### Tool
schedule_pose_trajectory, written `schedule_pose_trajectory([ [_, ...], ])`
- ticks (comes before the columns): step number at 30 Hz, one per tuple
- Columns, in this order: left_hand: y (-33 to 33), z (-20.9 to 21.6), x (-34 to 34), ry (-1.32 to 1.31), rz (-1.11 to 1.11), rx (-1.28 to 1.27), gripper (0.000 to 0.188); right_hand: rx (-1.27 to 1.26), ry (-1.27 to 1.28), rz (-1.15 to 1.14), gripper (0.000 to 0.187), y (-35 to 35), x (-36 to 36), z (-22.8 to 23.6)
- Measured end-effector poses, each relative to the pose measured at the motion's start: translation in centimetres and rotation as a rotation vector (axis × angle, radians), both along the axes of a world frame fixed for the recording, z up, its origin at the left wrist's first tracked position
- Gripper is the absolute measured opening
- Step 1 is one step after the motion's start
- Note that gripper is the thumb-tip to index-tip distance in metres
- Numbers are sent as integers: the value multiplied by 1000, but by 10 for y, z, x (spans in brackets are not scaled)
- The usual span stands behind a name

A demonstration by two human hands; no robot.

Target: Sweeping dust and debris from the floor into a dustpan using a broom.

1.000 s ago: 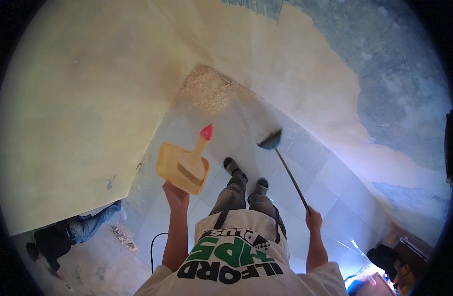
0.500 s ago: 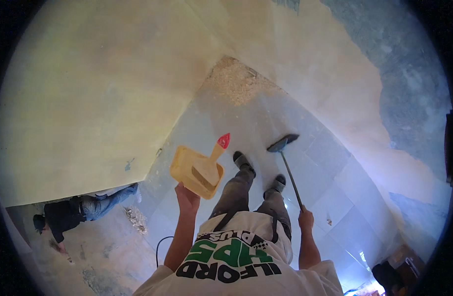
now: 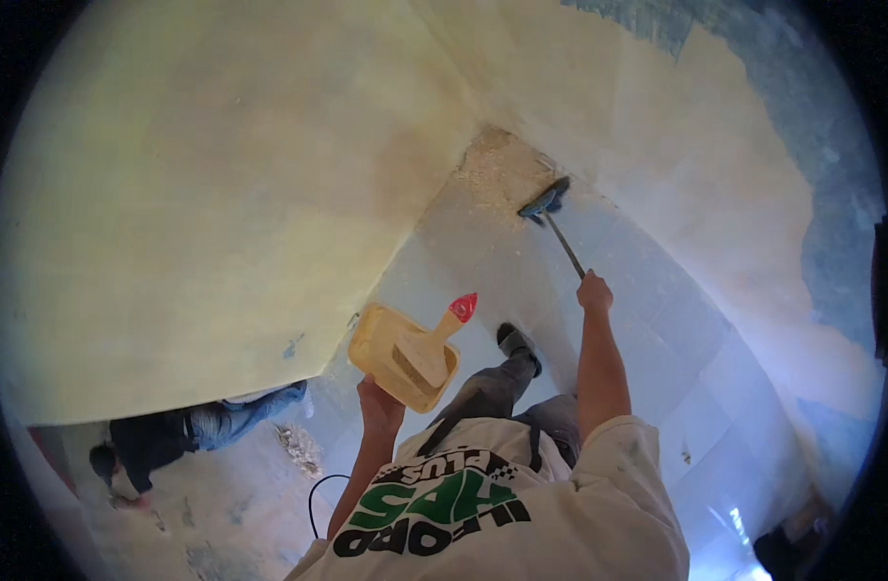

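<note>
My left hand (image 3: 380, 401) grips the near edge of a yellow plastic tray (image 3: 374, 335) and keeps it out in front of my body. Across the tray lies a wide flat brush (image 3: 430, 351), its red-tipped handle sticking out over the far right side. With my right arm stretched forward, my right hand (image 3: 595, 290) is closed round the handle of a broom (image 3: 565, 248). The dark broom head is at the right edge of a pile of pale debris (image 3: 497, 174) in the corner of the floor.
Two plastered walls (image 3: 250, 194) meet at the corner beyond the debris. At the lower left a person in dark top and jeans (image 3: 163, 436) bends low, near a small rubble heap (image 3: 299, 449). A black cable (image 3: 313, 499) loops by my left arm. Dark items (image 3: 792, 547) stand lower right.
My right hand has pushed the broom forward from beside my feet to the debris in the corner. I have stepped forward; the tray with the brush stays in my left hand.
</note>
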State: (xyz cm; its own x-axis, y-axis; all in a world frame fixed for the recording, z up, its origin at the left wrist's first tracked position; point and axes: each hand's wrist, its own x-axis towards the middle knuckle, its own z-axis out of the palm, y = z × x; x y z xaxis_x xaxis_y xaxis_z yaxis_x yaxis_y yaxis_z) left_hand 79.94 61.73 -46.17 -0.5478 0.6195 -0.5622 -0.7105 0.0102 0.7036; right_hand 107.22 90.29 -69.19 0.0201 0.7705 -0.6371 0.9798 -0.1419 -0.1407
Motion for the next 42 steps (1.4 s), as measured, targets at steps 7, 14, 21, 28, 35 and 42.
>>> schedule_pose_trajectory([
  [7,79,-14,-33,-57,-164,-7,48,87,-23,87,39,-138,138,43],
  [14,103,-62,-69,-206,-365,-10,52,11,-216,-3,33,-326,190,160],
  [21,110,-43,-81,-187,-372,-4,56,-95,-137,60,48,-329,146,34],
  [28,65,-18,-70,-138,-204,97,59,65,58,75,36,-114,4,-40],
  [35,-19,-2,-3,-62,-12,143,59,162,199,122,19,-82,15,2],
  [42,-31,3,10,-147,69,154,63,10,13,89,28,-200,211,89],
])
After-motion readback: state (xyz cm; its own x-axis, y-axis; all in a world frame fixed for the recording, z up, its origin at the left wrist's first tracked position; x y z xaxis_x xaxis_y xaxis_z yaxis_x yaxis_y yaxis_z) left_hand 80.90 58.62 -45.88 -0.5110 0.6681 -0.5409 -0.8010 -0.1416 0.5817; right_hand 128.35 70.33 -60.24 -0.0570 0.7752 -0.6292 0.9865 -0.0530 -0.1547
